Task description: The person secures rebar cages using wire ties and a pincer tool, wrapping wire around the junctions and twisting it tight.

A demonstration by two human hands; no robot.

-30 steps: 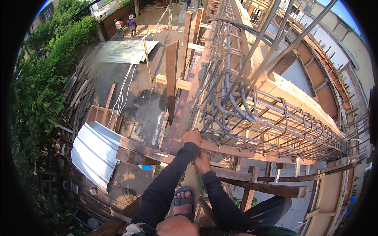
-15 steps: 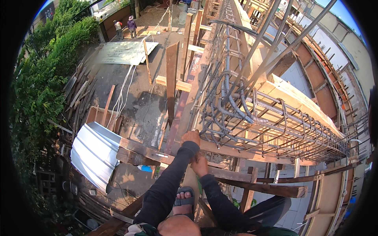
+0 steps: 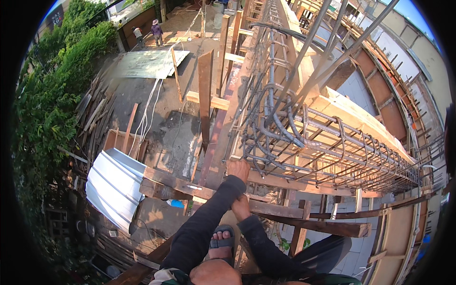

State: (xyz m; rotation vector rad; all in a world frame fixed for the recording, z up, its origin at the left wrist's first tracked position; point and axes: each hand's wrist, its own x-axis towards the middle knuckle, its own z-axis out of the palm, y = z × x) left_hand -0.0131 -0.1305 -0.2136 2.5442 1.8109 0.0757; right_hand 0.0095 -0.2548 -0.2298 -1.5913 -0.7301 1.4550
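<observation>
My left hand (image 3: 238, 169) is closed in a fist at the near corner of the steel reinforcement cage (image 3: 278, 135), by the end of the wooden formwork. What its fingers grip, if anything, is hidden. Just below, my right hand (image 3: 241, 207) is also closed, close under my left wrist, and its fingers are mostly hidden. Bent bars and tied stirrups stand just beyond my left hand. A horizontal timber (image 3: 280, 210) runs to the right from beside my right hand.
My sandalled foot (image 3: 221, 240) rests on a narrow board high above the ground. An upright plank (image 3: 205, 95) stands left of the cage. Long bars (image 3: 327, 57) slant overhead at right. Curved metal sheeting (image 3: 114, 187) lies below left. Two people (image 3: 157, 33) stand far off.
My left hand has shifted right and slightly toward me, closer to the cage's corner. My right hand has dropped a little, staying near my left wrist.
</observation>
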